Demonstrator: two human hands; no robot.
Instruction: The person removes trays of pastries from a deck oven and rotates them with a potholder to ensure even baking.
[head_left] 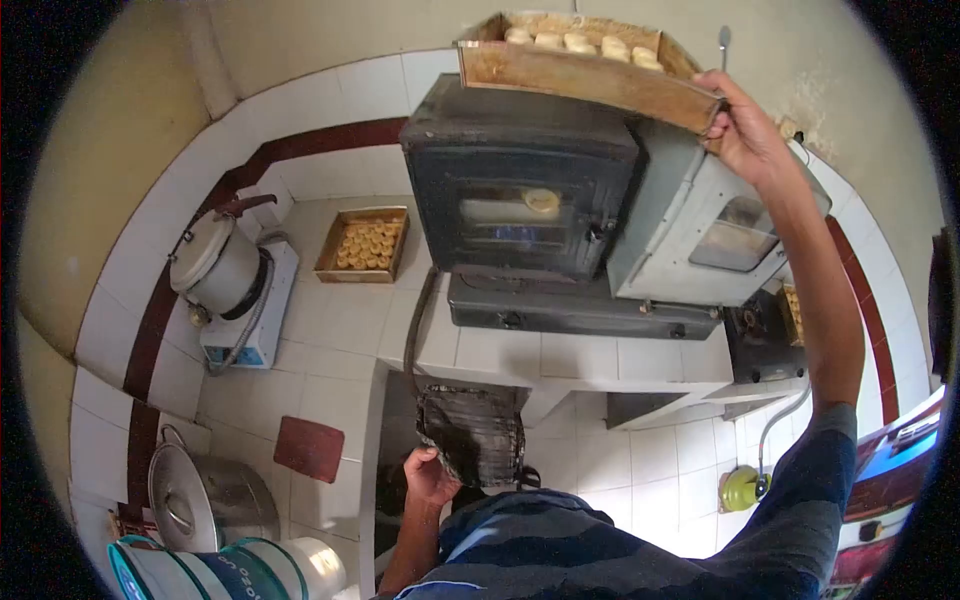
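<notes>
My right hand point(745, 130) is raised at the upper right, with its fingers closed round the near corner of a brown rectangular baking pan point(590, 88). Several pale round pastries point(580, 45) sit inside that pan, which is over the top of a black oven point(520, 180). Low in the middle, my left hand point(432, 476) grips the edge of a blackened, ridged baking tray point(480, 425). The tray is tilted close to my body, and my left fingers are partly hidden behind it. Through the oven's window a pale round shape shows.
A pale metal oven point(690, 220) adjoins the black one. On the tiled counter are another pan point(403, 250) of pastries and a pressure cooker point(222, 265) on a burner point(265, 310). A large pot point(240, 505), a red mat point(309, 448) and a green gas cylinder point(738, 488) are lower down.
</notes>
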